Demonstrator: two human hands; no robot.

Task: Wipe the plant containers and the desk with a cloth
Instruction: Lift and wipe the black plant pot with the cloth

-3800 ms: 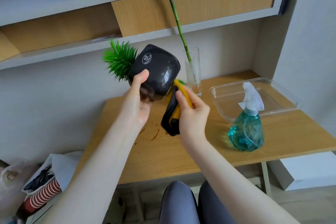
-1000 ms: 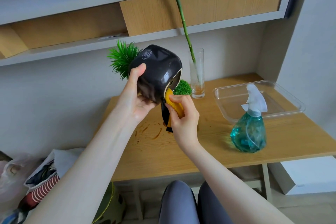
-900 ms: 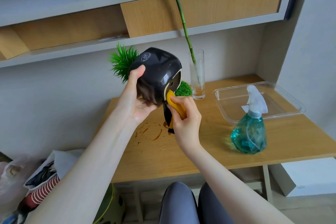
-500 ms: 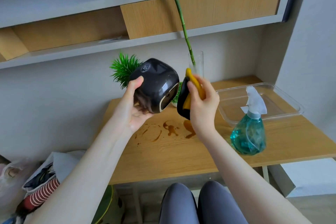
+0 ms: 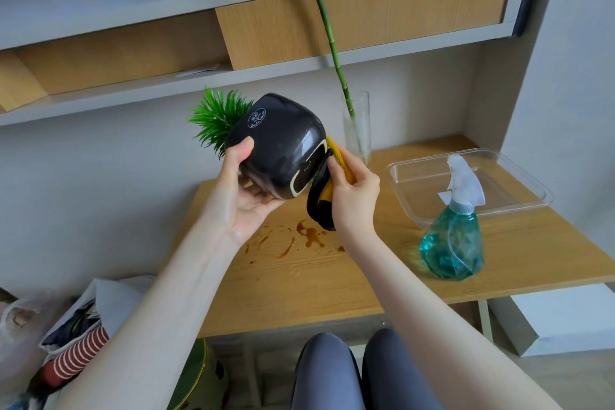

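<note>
Black pot (image 5: 279, 146) is gripped tilted by left hand (image 5: 244, 196); cloth (image 5: 324, 196), pinched by right hand (image 5: 354, 196), is best pressed flat on its base.

Head view: you hold a tipped plant pot above the desk and press a cloth to its base.

Your left hand (image 5: 244, 196) grips the black pot (image 5: 279, 143), its green plant (image 5: 218, 118) pointing left. Your right hand (image 5: 354, 196) pinches the yellow-and-black cloth (image 5: 324, 200) against the pot's underside. Brown stains (image 5: 299, 238) mark the wooden desk (image 5: 316, 283); a teal spray bottle (image 5: 454, 236), clear tray (image 5: 416, 183) and glass vase (image 5: 357, 126) stand right.
</note>
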